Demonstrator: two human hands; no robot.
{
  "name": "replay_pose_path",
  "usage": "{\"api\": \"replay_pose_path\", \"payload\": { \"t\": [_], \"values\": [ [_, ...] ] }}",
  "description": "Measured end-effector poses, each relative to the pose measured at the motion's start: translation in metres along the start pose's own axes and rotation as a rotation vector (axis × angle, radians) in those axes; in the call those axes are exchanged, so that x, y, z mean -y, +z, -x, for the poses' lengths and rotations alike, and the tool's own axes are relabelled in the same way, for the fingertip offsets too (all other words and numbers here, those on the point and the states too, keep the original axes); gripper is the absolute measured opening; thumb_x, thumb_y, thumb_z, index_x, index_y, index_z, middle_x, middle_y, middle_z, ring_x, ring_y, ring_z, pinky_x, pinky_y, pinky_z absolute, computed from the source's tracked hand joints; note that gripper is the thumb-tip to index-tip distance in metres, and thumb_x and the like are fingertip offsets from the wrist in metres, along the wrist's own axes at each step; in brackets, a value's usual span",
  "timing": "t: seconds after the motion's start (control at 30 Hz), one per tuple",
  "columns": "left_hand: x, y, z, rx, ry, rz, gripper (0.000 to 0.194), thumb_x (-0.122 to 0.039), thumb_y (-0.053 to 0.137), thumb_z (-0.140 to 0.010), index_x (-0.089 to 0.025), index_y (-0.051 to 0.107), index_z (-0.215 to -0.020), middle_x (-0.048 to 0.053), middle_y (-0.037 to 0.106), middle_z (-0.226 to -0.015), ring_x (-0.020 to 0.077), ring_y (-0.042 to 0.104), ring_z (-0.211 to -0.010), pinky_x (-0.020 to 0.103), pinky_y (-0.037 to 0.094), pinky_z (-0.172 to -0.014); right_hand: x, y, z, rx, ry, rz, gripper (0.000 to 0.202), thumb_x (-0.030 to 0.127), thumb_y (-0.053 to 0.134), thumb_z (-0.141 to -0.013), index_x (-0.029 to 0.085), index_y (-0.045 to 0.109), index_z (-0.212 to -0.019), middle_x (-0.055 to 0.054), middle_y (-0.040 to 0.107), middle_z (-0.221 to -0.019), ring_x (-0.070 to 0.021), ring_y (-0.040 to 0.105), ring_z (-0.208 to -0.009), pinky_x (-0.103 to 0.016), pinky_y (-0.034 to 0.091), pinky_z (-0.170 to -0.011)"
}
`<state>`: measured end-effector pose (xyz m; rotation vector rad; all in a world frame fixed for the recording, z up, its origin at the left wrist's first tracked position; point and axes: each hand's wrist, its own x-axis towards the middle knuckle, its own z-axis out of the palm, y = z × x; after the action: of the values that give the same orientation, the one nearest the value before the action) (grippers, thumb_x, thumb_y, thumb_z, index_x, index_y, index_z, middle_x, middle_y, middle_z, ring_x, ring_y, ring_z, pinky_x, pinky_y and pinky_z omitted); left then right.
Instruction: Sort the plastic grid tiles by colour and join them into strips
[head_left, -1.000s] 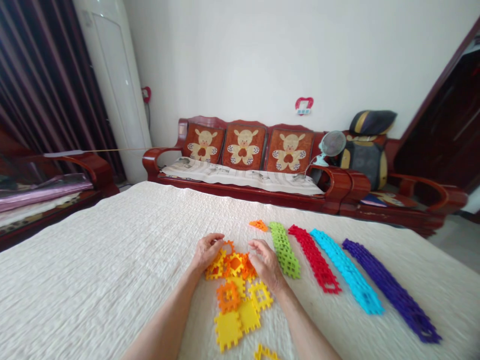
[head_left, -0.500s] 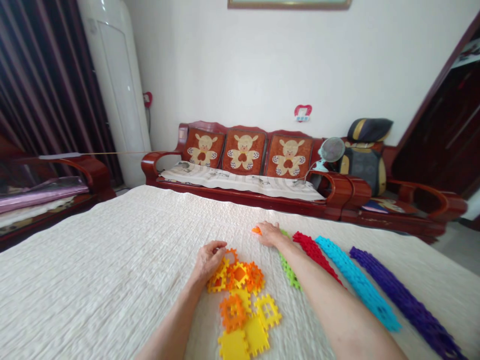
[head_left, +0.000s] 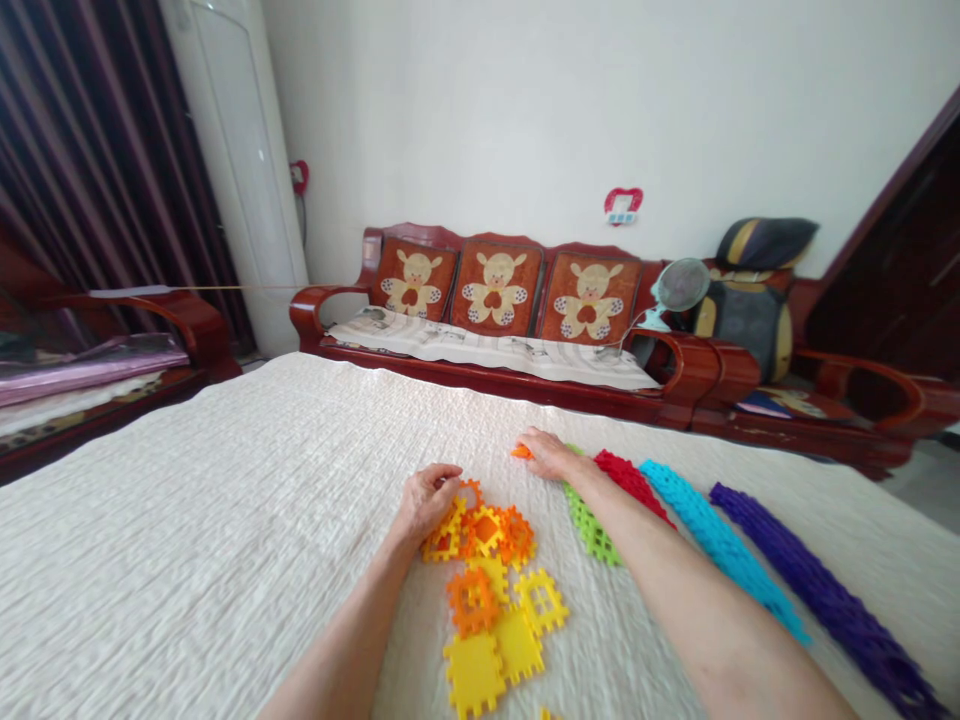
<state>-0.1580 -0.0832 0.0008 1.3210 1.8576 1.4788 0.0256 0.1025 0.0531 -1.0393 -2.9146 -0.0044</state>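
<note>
My right hand (head_left: 546,455) reaches out over the cloth, its fingers closed on an orange interlocking tile (head_left: 522,452). My left hand (head_left: 429,498) is at the left edge of a loose pile of orange and yellow notched tiles (head_left: 486,530). Its fingers are bent and pressed together beside an orange frame tile (head_left: 470,492); whether something is in them is hidden. Nearer to me lie an orange tile (head_left: 472,603), a yellow window-shaped tile (head_left: 541,601) and flat yellow tiles (head_left: 475,674), some overlapping.
Rows of green (head_left: 592,525), red (head_left: 632,484), light blue (head_left: 720,545) and purple tiles (head_left: 817,590) slant across the white quilted cover (head_left: 225,520) on the right. Behind stands a wooden sofa (head_left: 487,372) with bear cushions. A small fan (head_left: 682,285) is at its right end.
The view has tilted down and shifted slightly left. My right hand's fingers have drawn in around the orange tile at the far side. The left hand stays by the pile.
</note>
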Motion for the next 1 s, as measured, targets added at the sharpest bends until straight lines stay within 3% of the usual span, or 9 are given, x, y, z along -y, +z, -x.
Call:
{"api": "replay_pose_path", "payload": {
  "t": [0.2, 0.4, 0.53, 0.6, 0.67, 0.77, 0.87, 1.0],
  "values": [
    [0.003, 0.002, -0.001, -0.01, 0.008, 0.019, 0.033, -0.034, 0.051, -0.074, -0.015, 0.069, -0.093, 0.005, 0.07, -0.077, 0.0165, 0.062, -0.069, 0.026, 0.047, -0.065, -0.001, 0.002, -0.002, -0.012, -0.032, 0.0, 0.022, 0.026, 0.046, -0.086, 0.019, 0.059, -0.102, -0.009, 0.056, -0.107, -0.0191, 0.053, -0.099, -0.029, 0.036, -0.082],
    [0.002, 0.002, 0.0, -0.007, 0.002, 0.027, 0.033, -0.033, 0.051, -0.073, -0.014, 0.069, -0.094, 0.005, 0.07, -0.079, 0.0159, 0.062, -0.069, 0.025, 0.047, -0.064, -0.001, 0.003, -0.003, -0.011, -0.011, -0.017, 0.025, 0.023, 0.045, -0.085, 0.019, 0.059, -0.105, -0.01, 0.056, -0.113, -0.0213, 0.052, -0.104, -0.033, 0.037, -0.086],
    [0.0, 0.0, 0.0, -0.014, -0.034, 0.063, 0.034, -0.035, 0.052, -0.073, -0.014, 0.069, -0.093, 0.004, 0.069, -0.077, 0.0145, 0.06, -0.066, 0.024, 0.046, -0.061, 0.008, -0.006, 0.006, -0.1, -0.009, -0.041, 0.043, 0.016, 0.047, -0.08, 0.018, 0.049, -0.122, -0.013, 0.043, -0.134, -0.0243, 0.04, -0.121, -0.04, 0.033, -0.095],
    [-0.004, -0.002, 0.0, 0.005, -0.08, 0.127, 0.035, -0.037, 0.053, -0.072, -0.014, 0.069, -0.092, 0.004, 0.069, -0.077, 0.0142, 0.06, -0.065, 0.023, 0.046, -0.059, 0.021, -0.012, 0.02, -0.238, -0.085, -0.132, 0.05, 0.01, 0.045, -0.075, 0.016, 0.046, -0.125, -0.012, 0.042, -0.134, -0.0224, 0.039, -0.122, -0.038, 0.032, -0.098],
    [-0.009, -0.006, 0.0, 0.039, -0.129, 0.217, 0.037, -0.039, 0.055, -0.071, -0.014, 0.068, -0.093, 0.005, 0.07, -0.079, 0.0142, 0.061, -0.066, 0.023, 0.047, -0.06, 0.04, -0.016, 0.043, -0.359, -0.175, -0.296, 0.048, 0.006, 0.041, -0.073, 0.017, 0.051, -0.118, -0.01, 0.053, -0.122, -0.0189, 0.049, -0.112, -0.034, 0.036, -0.097],
    [-0.015, -0.012, 0.002, 0.094, -0.177, 0.332, 0.037, -0.04, 0.058, -0.069, -0.015, 0.068, -0.094, 0.005, 0.07, -0.084, 0.0142, 0.062, -0.07, 0.024, 0.048, -0.064, 0.07, -0.014, 0.084, -0.446, -0.167, -0.489, 0.04, 0.014, 0.044, -0.077, 0.021, 0.053, -0.115, -0.007, 0.057, -0.113, -0.0194, 0.053, -0.104, -0.036, 0.04, -0.094],
    [-0.016, -0.015, 0.002, 0.138, -0.202, 0.369, 0.037, -0.04, 0.06, -0.068, -0.015, 0.067, -0.095, 0.006, 0.071, -0.087, 0.0147, 0.063, -0.07, 0.024, 0.048, -0.064, 0.089, -0.005, 0.118, -0.379, -0.18, -0.539, 0.043, 0.025, 0.052, -0.078, 0.022, 0.049, -0.121, -0.008, 0.051, -0.123, -0.0212, 0.047, -0.116, -0.037, 0.036, -0.101],
    [-0.011, -0.015, 0.001, 0.143, -0.182, 0.315, 0.037, -0.039, 0.06, -0.068, -0.015, 0.068, -0.095, 0.006, 0.07, -0.087, 0.0152, 0.063, -0.07, 0.025, 0.048, -0.064, 0.086, 0.01, 0.133, -0.285, -0.096, -0.559, 0.058, 0.026, 0.06, -0.071, 0.021, 0.045, -0.127, -0.009, 0.05, -0.125, -0.0228, 0.045, -0.118, -0.038, 0.035, -0.102]
  ]
}}
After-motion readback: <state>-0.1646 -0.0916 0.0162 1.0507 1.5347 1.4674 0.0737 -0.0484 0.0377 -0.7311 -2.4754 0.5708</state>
